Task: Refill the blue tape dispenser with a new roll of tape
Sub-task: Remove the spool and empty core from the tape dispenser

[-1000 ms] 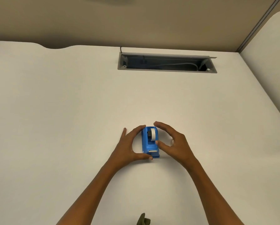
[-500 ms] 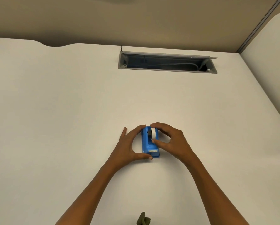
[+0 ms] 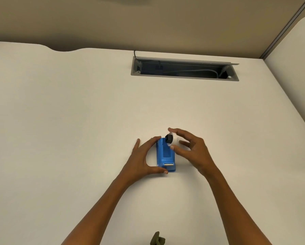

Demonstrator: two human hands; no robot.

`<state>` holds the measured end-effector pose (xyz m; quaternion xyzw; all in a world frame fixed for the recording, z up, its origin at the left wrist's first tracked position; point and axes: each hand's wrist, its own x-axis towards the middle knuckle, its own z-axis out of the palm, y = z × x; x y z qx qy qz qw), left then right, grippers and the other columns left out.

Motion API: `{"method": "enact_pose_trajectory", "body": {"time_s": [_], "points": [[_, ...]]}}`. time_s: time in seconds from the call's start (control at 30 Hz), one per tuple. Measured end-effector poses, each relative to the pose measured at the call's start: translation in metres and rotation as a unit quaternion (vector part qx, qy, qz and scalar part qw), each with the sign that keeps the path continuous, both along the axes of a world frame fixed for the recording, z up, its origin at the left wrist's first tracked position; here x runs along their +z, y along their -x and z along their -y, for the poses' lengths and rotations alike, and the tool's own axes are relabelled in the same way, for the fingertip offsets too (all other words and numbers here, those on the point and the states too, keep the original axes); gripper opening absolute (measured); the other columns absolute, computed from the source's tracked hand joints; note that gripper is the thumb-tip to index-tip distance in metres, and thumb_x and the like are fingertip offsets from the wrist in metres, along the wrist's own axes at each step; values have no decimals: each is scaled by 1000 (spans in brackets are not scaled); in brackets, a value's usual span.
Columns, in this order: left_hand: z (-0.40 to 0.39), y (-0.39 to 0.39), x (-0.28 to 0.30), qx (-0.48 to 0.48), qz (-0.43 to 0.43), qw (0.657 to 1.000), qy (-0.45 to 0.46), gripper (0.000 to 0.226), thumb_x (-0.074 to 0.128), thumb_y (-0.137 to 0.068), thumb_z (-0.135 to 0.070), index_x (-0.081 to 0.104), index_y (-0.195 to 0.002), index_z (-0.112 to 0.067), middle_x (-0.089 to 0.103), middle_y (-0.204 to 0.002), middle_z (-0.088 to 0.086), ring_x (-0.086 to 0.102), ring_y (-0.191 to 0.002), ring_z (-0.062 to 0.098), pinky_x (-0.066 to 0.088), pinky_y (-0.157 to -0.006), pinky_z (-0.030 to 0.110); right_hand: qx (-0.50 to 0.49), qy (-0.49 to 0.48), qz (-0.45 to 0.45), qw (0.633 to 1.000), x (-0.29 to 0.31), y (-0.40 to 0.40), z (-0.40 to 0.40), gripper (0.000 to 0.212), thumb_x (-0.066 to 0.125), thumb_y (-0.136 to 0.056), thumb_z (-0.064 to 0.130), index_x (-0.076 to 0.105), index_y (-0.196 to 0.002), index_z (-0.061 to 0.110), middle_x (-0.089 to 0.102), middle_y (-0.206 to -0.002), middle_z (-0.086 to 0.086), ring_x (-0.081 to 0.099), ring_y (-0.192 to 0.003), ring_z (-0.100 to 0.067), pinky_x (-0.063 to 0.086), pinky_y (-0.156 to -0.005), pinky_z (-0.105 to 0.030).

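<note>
Head view:
Left hand (image 3: 141, 160): fingers wrapped around the blue tape dispenser (image 3: 165, 158), bracing it on the surface (image 3: 77, 121), as before.
Right hand (image 3: 192, 151): fingers pinch the tape roll (image 3: 172, 139).
Change: roll now lifted out, above the dispenser's far end.

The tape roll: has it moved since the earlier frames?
Yes. The tape roll, pinched in the right hand, has come up out of the blue dispenser, which stays put under the left hand, and tilted rightward.
</note>
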<state>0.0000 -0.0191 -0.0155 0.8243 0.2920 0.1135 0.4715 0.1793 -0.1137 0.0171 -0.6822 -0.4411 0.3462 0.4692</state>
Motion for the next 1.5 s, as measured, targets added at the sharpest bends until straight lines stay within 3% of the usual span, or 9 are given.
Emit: {"method": "enact_pose_trajectory", "body": {"time_s": [0.17,0.23,0.33,0.47,0.7,0.87,1.13,1.27,1.5], "points": [[0,0,11,-3,-27,998,49,93,73,-55,-66,18,-129,-60,28,-141,-32,16,-140,2,-1,-118,39,-20,-5,-49,999,10,-6,-1,45,74,-78,14,63,-116,36,67,-114,22,60,-111,-1,48,-94,-16],[0,-1,21,39,-24,996,83,85,70,-55,-69,28,-128,-59,31,-140,-31,16,-139,5,8,-115,36,-10,-8,-60,998,11,-3,1,48,74,-78,10,62,-119,32,69,-115,9,63,-108,-7,50,-93,-18],[4,-5,41,104,66,986,110,49,61,-72,-60,49,-118,-52,49,-129,-29,42,-122,-9,30,-106,23,-14,-27,-79,996,15,4,3,49,73,-78,10,60,-122,28,70,-112,-3,66,-103,-12,53,-87,-19],[10,-11,64,155,179,955,179,23,63,-86,-25,67,-108,-31,69,-110,-14,63,-103,4,49,-85,14,-23,-25,-106,994,25,11,2,39,71,-81,11,65,-115,28,69,-110,0,67,-89,-4,51,-75,-12],[13,-15,75,159,194,952,174,24,68,-82,-19,69,-102,-32,72,-100,-9,67,-94,10,51,-83,16,-18,-35,-127,991,41,18,1,34,68,-82,19,65,-116,26,67,-99,4,70,-82,-16,51,-74,-12],[15,-16,79,161,209,946,190,22,69,-80,-19,71,-97,-33,74,-93,-10,70,-87,10,51,-77,13,-49,-42,-176,982,47,24,2,40,61,-78,40,69,-111,18,73,-101,-2,72,-82,-22,57,-70,-26],[20,-18,83,147,225,961,63,21,66,-82,-15,63,-96,-31,65,-94,-15,63,-88,-4,46,-73,6,-96,-42,-177,979,48,29,0,43,64,-73,49,74,-98,16,76,-92,-3,72,-78,-23,60,-70,-34],[18,-16,83,144,231,961,48,20,64,-83,-15,65,-101,-25,66,-96,-13,62,-91,-3,46,-76,6,-94,-41,-178,979,49,28,1,33,71,-67,46,75,-90,24,77,-82,1,72,-73,-22,60,-72,-35],[22,-17,84,167,235,957,45,22,61,-81,-26,63,-103,-32,66,-99,-14,62,-95,-1,46,-82,9,-77,-42,-167,982,52,29,1,37,69,-70,44,74,-100,23,76,-94,2,72,-84,-18,59,-81,-33]]}}
